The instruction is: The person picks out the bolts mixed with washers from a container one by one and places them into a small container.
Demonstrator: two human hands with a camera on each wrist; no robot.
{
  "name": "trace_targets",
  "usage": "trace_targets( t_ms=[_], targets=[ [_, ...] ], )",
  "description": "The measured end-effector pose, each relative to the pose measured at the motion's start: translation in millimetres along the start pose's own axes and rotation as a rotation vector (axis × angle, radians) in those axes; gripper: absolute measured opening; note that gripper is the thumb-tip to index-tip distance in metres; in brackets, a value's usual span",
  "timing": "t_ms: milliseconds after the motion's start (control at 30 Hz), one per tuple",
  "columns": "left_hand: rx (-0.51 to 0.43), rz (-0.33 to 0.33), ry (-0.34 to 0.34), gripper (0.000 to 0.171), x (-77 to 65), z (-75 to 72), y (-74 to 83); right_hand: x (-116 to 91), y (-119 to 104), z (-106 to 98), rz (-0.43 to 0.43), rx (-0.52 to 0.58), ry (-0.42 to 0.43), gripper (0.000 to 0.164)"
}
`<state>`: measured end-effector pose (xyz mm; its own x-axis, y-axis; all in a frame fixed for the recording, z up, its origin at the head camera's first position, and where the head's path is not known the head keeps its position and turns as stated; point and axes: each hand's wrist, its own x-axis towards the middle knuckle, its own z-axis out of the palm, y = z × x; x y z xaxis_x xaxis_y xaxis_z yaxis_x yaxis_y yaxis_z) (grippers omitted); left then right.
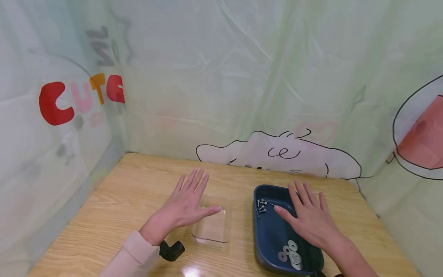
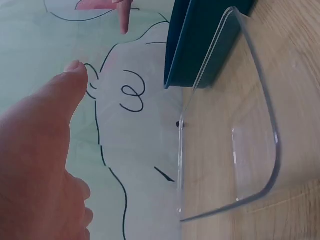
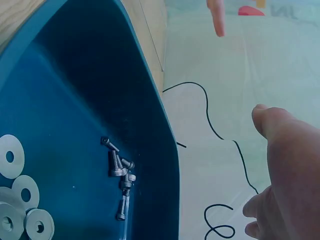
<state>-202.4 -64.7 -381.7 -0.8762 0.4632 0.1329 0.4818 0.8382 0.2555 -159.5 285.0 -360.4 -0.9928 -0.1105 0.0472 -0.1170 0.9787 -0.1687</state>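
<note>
My left hand (image 1: 187, 206) is held out with straight, spread fingers, above and beside a clear plastic box (image 2: 276, 145) on the table. Over the right part of a dark blue tray (image 1: 264, 246), my right hand (image 1: 313, 221) hovers the same way, fingers spread and holding nothing. Inside the tray, several metal screws (image 3: 120, 172) lie in a loose cluster at the far left. Several flat washers (image 1: 294, 257) are heaped toward the tray's near end. The right wrist view shows these washers (image 3: 26, 192) partly overlapping.
Both containers stand on a wood-grain table (image 1: 114, 207). A pale curtain (image 1: 194, 84) with drawings and coloured letters hangs behind and at the sides. Below my left wrist there is a black curved object (image 1: 172, 251).
</note>
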Motion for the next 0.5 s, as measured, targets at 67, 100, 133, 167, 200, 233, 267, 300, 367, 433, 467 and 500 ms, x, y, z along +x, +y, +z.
trace_targets(
  t_ms=[67,100,133,167,200,233,267,300,367,433,467,500],
  targets=[
    [-0.005,0.004,-0.009,0.103,1.9,1.2,1.4,0,0,-1,0.004,0.002,-0.007,0.102],
    [-0.006,0.008,-0.014,0.103,2.8,1.7,2.2,0,0,-1,0.006,0.004,-0.013,0.102],
    [-0.007,0.012,-0.019,0.103,3.7,2.3,3.0,0,-1,-1,0.007,0.007,-0.019,0.102],
    [-0.009,0.014,-0.022,0.103,4.5,2.7,3.9,1,0,-2,0.008,0.009,-0.021,0.102],
    [-0.008,0.017,-0.024,0.103,5.3,3.1,4.8,1,0,-2,0.007,0.011,-0.022,0.102],
    [-0.009,0.018,-0.028,0.103,6.1,3.4,5.6,2,-1,-2,0.007,0.014,-0.025,0.101],
    [-0.006,0.02,-0.029,0.103,6.7,3.6,6.6,2,-1,-3,0.006,0.02,-0.026,0.101],
    [-0.008,0.023,-0.029,0.103,7.4,3.9,7.5,3,-1,-3,0.001,0.025,-0.025,0.1],
    [-0.014,0.028,-0.031,0.103,8.6,4.4,9.7,4,-1,-4,-0.01,0.042,-0.024,0.097],
    [-0.019,0.035,-0.035,0.103,10.1,5.4,11.9,4,0,-4,-0.017,0.063,-0.023,0.093],
    [-0.018,0.04,-0.037,0.103,10.8,6.0,13.1,5,0,-4,-0.019,0.074,-0.023,0.091],
    [-0.023,0.042,-0.04,0.103,11.6,6.7,14.4,5,0,-5,-0.02,0.086,-0.025,0.089]
  ],
)
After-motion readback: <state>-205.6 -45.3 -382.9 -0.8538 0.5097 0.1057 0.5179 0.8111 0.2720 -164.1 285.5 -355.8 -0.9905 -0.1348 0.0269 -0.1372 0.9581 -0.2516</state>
